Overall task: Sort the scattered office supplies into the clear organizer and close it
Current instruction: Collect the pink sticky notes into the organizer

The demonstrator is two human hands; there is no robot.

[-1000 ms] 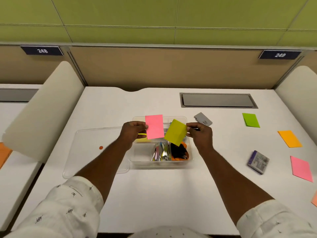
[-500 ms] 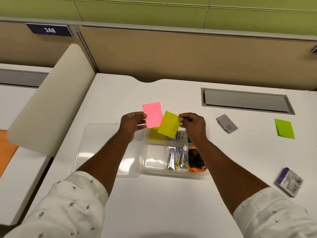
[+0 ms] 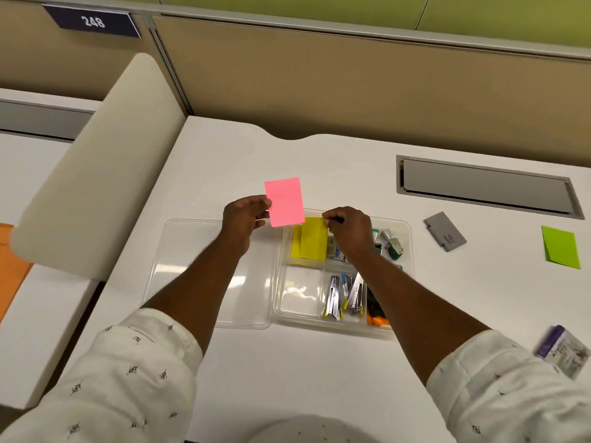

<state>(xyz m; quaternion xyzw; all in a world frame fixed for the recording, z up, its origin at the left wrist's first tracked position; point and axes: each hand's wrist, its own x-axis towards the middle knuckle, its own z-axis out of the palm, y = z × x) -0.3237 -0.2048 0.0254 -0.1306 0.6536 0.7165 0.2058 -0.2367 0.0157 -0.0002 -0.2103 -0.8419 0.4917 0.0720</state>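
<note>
The clear organizer (image 3: 406, 251) lies open on the white desk, its lid (image 3: 208, 273) flat to the left. My left hand (image 3: 244, 219) pinches a pink sticky-note pad (image 3: 284, 202) upright above the organizer's back left corner. My right hand (image 3: 348, 230) holds a yellow sticky-note pad (image 3: 311, 239) by its top edge, low in the back left compartment, over another yellow pad there. Staplers (image 3: 343, 295) fill a front compartment, with an orange and black item (image 3: 375, 314) to their right. Small metal pieces (image 3: 391, 243) lie at the back right.
On the desk to the right lie a grey card-like case (image 3: 444, 231), a green sticky-note pad (image 3: 561, 246) and a purple-and-grey small box (image 3: 563, 351). A grey cable hatch (image 3: 483, 187) is set in the desk behind. A beige divider panel (image 3: 96, 167) stands at left.
My right hand has lowered the yellow pad from mid-air down into the back left compartment. My left hand still holds the pink pad up. The view has shifted left and closer.
</note>
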